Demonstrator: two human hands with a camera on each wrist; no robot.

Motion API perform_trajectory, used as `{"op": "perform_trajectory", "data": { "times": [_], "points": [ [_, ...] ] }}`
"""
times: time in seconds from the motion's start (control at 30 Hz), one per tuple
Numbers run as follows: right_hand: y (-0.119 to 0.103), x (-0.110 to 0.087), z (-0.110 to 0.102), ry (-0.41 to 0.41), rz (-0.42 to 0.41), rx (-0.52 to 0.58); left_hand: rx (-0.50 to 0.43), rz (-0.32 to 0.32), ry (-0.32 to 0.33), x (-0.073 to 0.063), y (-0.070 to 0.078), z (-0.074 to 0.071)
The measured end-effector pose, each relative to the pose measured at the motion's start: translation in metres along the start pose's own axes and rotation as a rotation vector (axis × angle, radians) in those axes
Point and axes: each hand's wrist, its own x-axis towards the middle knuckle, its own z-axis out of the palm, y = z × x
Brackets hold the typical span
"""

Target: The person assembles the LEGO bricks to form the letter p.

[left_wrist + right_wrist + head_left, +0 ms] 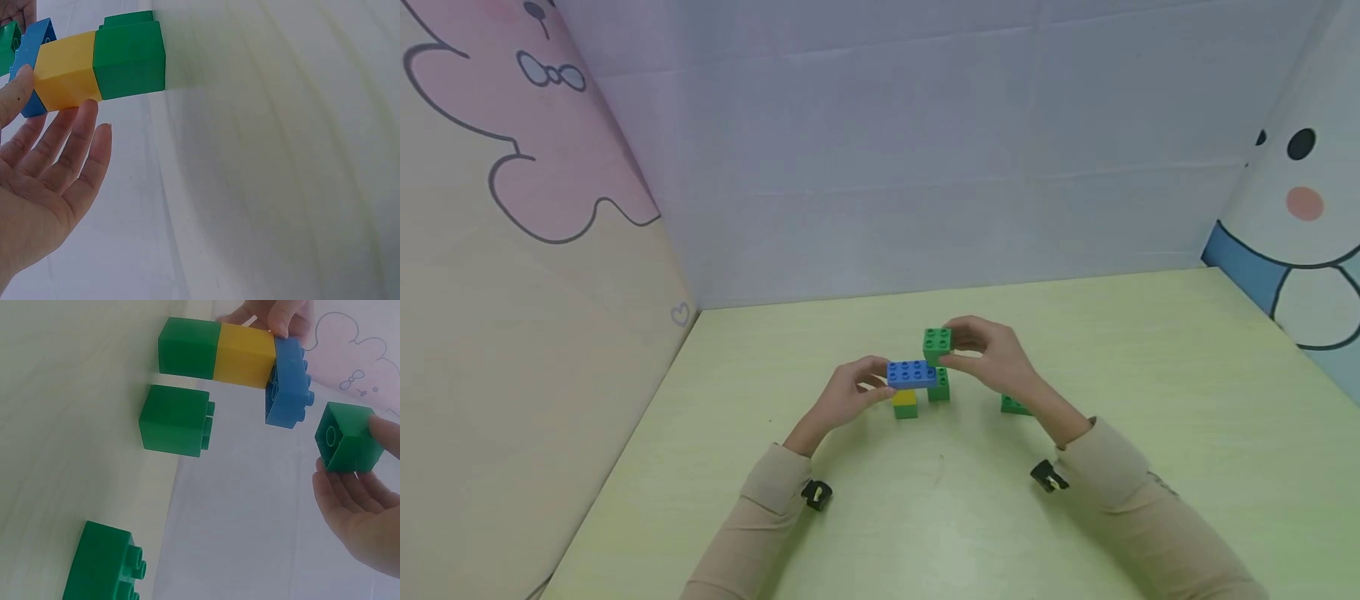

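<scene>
My left hand (842,397) pinches a long blue brick (912,376) between thumb and fingers. That brick tops a stack, with a yellow brick (247,355) beneath it and a green brick (129,59) at the bottom on the table. One end of the blue brick juts out past the yellow one to the right. My right hand (997,357) holds a square green brick (350,437) by its sides, studs up, above the jutting end and apart from it in the right wrist view. Under the overhang stands a separate green brick (177,420), beside the stack.
Another green brick (1015,406) lies on the pale yellow-green table (925,517), partly behind the right forearm. A white cloth wall (925,167) rises behind the table. Printed cartoon panels stand at the left and right sides. Small black devices hang by both sleeves.
</scene>
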Motion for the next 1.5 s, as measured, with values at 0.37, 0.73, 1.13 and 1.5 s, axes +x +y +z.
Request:
{"op": "perform_trajectory", "data": {
  "times": [0.37,0.73,1.13,1.5],
  "points": [
    [-0.004,0.004,0.004,-0.009,-0.005,0.018,-0.001,0.009,0.0,0.0,0.0,0.0],
    [-0.006,0.008,0.008,-0.015,0.011,0.038,-0.013,0.006,-0.008,0.001,-0.002,-0.001],
    [-0.003,0.012,0.015,-0.023,-0.004,0.025,-0.017,0.015,-0.011,0.002,-0.003,0.0],
    [-0.002,0.015,0.02,-0.042,-0.067,0.026,-0.02,0.026,-0.013,0.002,-0.003,-0.001]
  ]
}}
